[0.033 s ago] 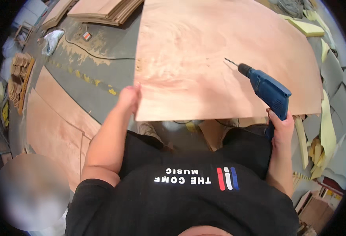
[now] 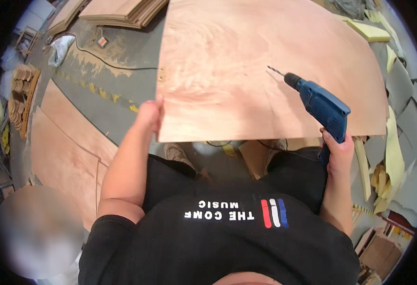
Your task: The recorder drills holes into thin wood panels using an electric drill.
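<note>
The fingers of the right hand [image 2: 340,153] were wrapped around the grip of a blue electric drill [image 2: 323,107], clenched on it near the right edge of the scene. The drill slanted up and to the left from that hand, and its thin bit [image 2: 275,71] pointed toward the far left, its tip over the face of a large plywood sheet [image 2: 246,61]; whether the tip touched the wood could not be told. The left hand [image 2: 150,115] gripped the near left corner of the same sheet, fingers curled over its left edge with the thumb side against the face.

The plywood sheet filled the far middle of the scene, its near edge running from the left hand across to just beside the drill's body. Under that near edge, shoes and scraps showed on the floor in front of the person's black shirt [image 2: 227,237].

To the left, more plywood panels [image 2: 61,147] lay flat on the grey floor [image 2: 108,85], and a cable [image 2: 113,64] trailed across it. A stack of boards [image 2: 123,12] lay at the far left. Yellowish foam offcuts [image 2: 393,156] were heaped along the right side, with more at the far right.
</note>
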The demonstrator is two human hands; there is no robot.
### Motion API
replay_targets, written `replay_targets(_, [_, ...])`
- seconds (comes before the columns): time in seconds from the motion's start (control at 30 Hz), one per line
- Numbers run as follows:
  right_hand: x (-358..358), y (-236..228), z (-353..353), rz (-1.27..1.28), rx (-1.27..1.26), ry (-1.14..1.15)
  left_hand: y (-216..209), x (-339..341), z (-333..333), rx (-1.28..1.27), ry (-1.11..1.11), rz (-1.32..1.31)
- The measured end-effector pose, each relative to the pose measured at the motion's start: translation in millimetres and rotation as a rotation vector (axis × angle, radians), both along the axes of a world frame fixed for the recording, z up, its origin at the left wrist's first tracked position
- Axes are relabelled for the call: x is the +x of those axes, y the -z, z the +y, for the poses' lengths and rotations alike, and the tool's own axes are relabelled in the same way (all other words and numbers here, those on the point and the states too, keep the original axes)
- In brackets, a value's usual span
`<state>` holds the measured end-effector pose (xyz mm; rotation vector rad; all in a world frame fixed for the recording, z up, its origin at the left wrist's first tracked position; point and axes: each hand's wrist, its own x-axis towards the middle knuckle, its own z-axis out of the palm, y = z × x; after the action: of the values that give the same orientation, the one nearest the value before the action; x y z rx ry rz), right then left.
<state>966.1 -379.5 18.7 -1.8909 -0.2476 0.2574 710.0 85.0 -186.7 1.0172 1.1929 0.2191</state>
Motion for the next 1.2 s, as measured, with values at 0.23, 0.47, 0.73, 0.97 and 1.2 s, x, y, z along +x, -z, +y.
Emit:
replay_targets(0.23, [-10,-13,3,-0.029,-0.08,-0.127,-12,-98,115,-0.052,-0.094,0.189])
replay_targets(0.47, [2,-61,53,-0.016,-0.486,-0.274,-60,-108,125,0.341,0.23,0.753])
replay_targets(0.73, [-43,-131,239,-0.879,-0.832,-0.774,-197,69,23,0.892,0.649,-0.597])
replay_targets(0.97, [-65,-125,321,-0.478,-0.713,-0.976,-162,63,3,0.721,0.519,-0.958])
replay_targets(1.2, [-70,-123,341,-0.537,-0.858,-0.98,-158,69,10,0.682,0.428,-0.961])
